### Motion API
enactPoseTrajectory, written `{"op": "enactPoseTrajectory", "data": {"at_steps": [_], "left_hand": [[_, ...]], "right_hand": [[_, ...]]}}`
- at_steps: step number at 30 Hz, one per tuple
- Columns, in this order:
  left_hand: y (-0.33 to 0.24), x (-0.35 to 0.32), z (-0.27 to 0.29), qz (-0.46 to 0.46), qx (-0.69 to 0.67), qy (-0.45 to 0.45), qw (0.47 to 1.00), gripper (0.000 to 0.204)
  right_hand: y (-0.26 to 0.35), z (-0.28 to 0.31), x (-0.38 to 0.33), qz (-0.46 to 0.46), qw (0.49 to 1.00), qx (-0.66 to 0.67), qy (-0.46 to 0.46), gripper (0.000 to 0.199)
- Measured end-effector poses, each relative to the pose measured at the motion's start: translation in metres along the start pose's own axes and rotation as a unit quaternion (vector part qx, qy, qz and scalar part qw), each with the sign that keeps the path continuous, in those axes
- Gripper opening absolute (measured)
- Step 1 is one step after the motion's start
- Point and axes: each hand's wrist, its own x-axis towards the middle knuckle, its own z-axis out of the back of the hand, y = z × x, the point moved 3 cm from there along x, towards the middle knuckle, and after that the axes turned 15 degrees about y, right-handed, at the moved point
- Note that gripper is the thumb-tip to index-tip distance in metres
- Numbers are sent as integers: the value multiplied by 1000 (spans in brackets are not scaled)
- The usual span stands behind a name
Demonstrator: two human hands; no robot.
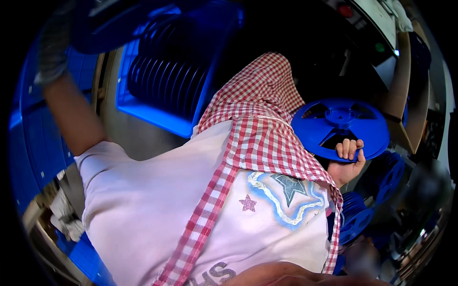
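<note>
My right hand (349, 157), bare, grips the near rim of a blue spoked reel (372, 126). Its fingers curl over the edge, and the round hub faces up. My left arm stretches out to the far left, with a greyish glove on my left hand (52, 55). Motion and shadow blur that hand, so its fingers cannot be made out. Close to it, a dark blue rounded thing (102, 31) fills the top edge, too dim to name. A blue crate (160, 121) stands between my two hands, holding a row of several dark discs (164, 86) on edge.
Several more blue reels (355, 217) stand at the lower right. Beyond them is an open cardboard box (405, 86). Blue panels or crates (36, 148) line the left side. My checked apron (260, 95) covers my lap.
</note>
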Motion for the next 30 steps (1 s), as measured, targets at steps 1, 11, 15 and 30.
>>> {"op": "enactPoseTrajectory", "data": {"at_steps": [1, 11, 15, 30], "left_hand": [[21, -8, -3, -10, 36, 16, 999, 34], [366, -6, -79, 146, 284, 39, 947, 42], [389, -27, -100, 203, 314, -8, 927, 42], [115, -62, -431, 20, -190, 457, 869, 55]], "right_hand": [[3, -2, 6, -19, 1000, -3, 10, 18], [6, -33, 19, -78, 992, -90, 30, 21], [5, -40, 15, -93, 990, -107, 27, 21], [12, -20, 27, -64, 985, 55, 152, 29]]}}
